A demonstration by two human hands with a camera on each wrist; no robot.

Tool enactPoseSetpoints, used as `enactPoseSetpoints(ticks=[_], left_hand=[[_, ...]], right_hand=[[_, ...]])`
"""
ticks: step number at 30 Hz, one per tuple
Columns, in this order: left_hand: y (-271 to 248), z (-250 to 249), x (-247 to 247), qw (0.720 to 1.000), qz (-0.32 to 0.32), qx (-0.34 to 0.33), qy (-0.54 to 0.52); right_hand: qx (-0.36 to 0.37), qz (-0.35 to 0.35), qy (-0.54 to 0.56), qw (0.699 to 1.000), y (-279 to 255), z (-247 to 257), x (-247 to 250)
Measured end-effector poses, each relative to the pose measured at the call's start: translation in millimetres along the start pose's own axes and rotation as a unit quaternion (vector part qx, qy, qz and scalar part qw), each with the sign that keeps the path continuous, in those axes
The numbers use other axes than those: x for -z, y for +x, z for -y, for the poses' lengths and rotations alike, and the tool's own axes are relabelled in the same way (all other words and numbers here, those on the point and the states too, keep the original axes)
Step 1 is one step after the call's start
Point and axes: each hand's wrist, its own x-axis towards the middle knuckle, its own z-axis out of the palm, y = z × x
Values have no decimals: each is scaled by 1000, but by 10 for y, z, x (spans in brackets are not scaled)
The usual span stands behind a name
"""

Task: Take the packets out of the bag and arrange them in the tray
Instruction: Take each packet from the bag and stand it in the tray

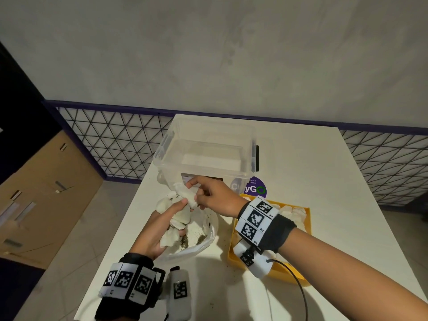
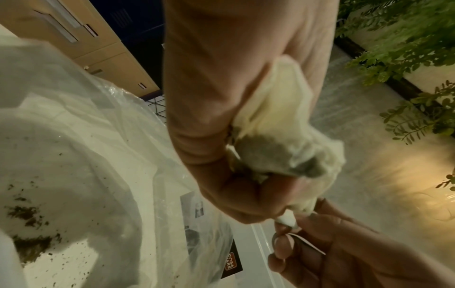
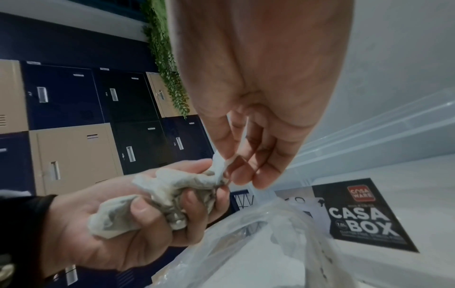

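On the table (image 1: 301, 158), the bag (image 1: 203, 242) lies left of the tray (image 1: 234, 256), with the box (image 1: 208, 158) behind both. Packets (image 1: 294, 212) lie in the tray's far end. Both hands meet above the bag; a bottle (image 1: 179, 295) lies nearer, beside the left wrist.

Grey plaster wall (image 1: 208, 54) at 12 o'clock; purple-framed wire mesh railing (image 1: 115, 144) below; tan and navy lockers (image 3: 74, 155) at 9 o'clock; tiled floor (image 1: 92, 216); white desk (image 1: 301, 170); hanging greenery (image 3: 167, 68).

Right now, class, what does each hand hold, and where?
Left hand grips a bunch of crumpled white packets around their middles; right hand pinches one packet's end.
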Motion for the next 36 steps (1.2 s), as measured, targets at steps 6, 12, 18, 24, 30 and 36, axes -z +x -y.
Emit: enactPoseSetpoints(ticks=[6,12,18,24,30,36], left_hand=[[-5,1,-57,999,-1,-12,33],[32,22,-76,997,-5,-16,70],[55,18,-22,995,-24,-10,98],[68,6,11,997,-2,28,75],[66,30,-45,995,18,34,93],[110,66,-129,992,16,54,116]], right_hand=[[-9,32,-98,995,-19,8,27],[48,-13,-88,995,59,-4,55],[40,-68,-62,995,62,24,183],[-12,-39,-112,993,-184,-113,522],[-100,-5,-242,965,-744,-490,831],[-173,30,-278,944,-1201,-936,814]])
